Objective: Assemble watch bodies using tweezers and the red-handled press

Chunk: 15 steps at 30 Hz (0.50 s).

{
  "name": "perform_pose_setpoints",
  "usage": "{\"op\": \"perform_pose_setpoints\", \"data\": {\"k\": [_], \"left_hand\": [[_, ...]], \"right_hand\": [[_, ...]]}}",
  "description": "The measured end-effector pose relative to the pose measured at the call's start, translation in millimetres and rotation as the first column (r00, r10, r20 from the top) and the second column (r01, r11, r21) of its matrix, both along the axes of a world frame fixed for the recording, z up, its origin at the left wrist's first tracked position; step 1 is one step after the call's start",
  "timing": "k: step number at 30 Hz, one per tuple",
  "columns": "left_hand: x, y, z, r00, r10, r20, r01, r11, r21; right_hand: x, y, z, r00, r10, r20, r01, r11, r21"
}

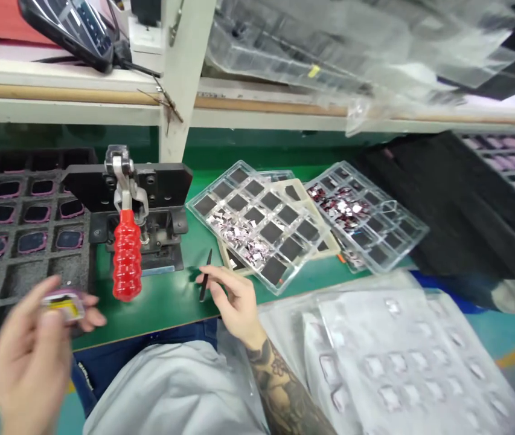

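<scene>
while the left hand [35,347] pinches a small purple-edged part [64,304] between thumb and fingers, near the foam tray [12,278], the right hand [236,299] grips a slim black tool [205,277] between close-set fingers. beyond stands a red-handled clamp [127,257], right of it a clear tray [290,248] with small pieces [257,246]; farther back, a phone [76,27].

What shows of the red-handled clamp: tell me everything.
The red-handled clamp has a glossy, ribbed red grip, apparently plastic or rubber, on a silvery metal linkage. The linkage is mounted at a black upright plate, above a dark fixture base on the green tabletop. The grip points toward the tabletop's near edge. Neither the left hand nor the right hand touches it; whether it is locked is unclear.
</scene>
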State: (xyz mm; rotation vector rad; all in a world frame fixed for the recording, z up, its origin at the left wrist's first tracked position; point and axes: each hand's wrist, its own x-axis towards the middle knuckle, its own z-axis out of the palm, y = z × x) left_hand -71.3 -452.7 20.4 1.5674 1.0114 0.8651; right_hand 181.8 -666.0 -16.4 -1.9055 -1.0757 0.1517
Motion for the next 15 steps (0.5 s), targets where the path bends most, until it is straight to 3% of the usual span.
{"op": "perform_pose_setpoints", "data": {"k": [3,5,7,11,15], "left_hand": [[45,-40,-11.3,0.976,-0.119,0.183,0.172,0.936,-0.306],[66,-50,-22.3,0.944,-0.208,0.254,0.300,0.862,-0.408],[79,-52,-32.5,0.929,-0.256,0.266,0.355,0.820,-0.449],[85,-53,-43.0,0.931,-0.274,0.242,0.357,0.818,-0.450],[83,-57,-40.7,0.928,-0.296,0.225,0.368,0.825,-0.430]], "right_hand": [[-2,-4,5.7,1.000,0.012,-0.013,-0.009,0.981,0.195],[-5,-6,2.0,0.995,-0.066,-0.076,0.084,0.959,0.272],[-5,-7,-5.3,0.979,-0.141,-0.150,0.173,0.959,0.224],[-5,-10,-14.0,0.950,-0.169,-0.263,0.201,0.975,0.096],[-21,2,0.8,0.893,-0.042,-0.449,0.196,0.933,0.301]]}}
